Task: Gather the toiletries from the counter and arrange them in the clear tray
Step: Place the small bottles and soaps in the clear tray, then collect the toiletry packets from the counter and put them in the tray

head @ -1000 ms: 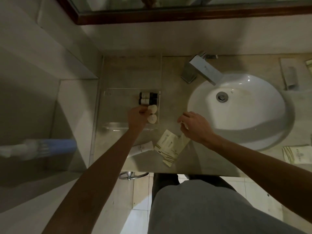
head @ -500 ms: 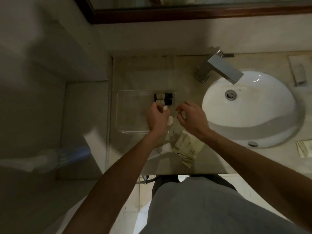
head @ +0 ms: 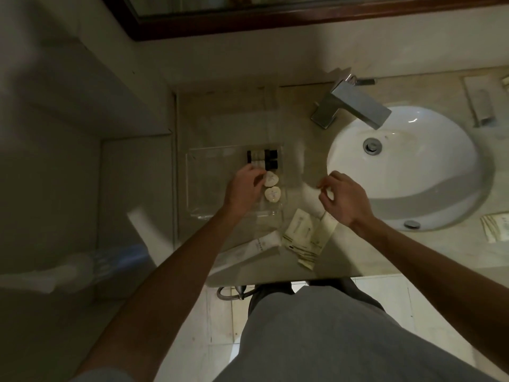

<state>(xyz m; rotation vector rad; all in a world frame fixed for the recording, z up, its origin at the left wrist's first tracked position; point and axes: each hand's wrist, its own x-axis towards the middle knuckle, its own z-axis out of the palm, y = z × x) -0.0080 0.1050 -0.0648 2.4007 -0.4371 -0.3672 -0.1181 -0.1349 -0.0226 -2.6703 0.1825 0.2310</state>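
The clear tray [head: 198,186] lies on the counter left of the sink. At its back right lie two small dark-capped bottles [head: 261,160]. In front of them are two round pale soaps, one behind [head: 272,179] the other [head: 272,194]. My left hand [head: 242,188] reaches into the tray, thumb and forefinger pinching the left edge of the rear soap. My right hand [head: 344,198] hovers between tray and sink, fingers curled on a small pale item [head: 329,193] that I cannot identify. A white tube [head: 248,249] and cream paper sachets [head: 303,235] lie on the counter near its front edge.
The white sink [head: 454,205] and steel faucet [head: 355,106] fill the right side. Another sachet [head: 495,227] lies at the far right and a wrapped item [head: 482,106] at the back right. A wall borders the counter on the left. The counter's front edge is close to my body.
My left hand has stayed at the soaps in the tray, now at the rear one. My right hand moved up toward the tray and now sits further right. The camera shifted left.
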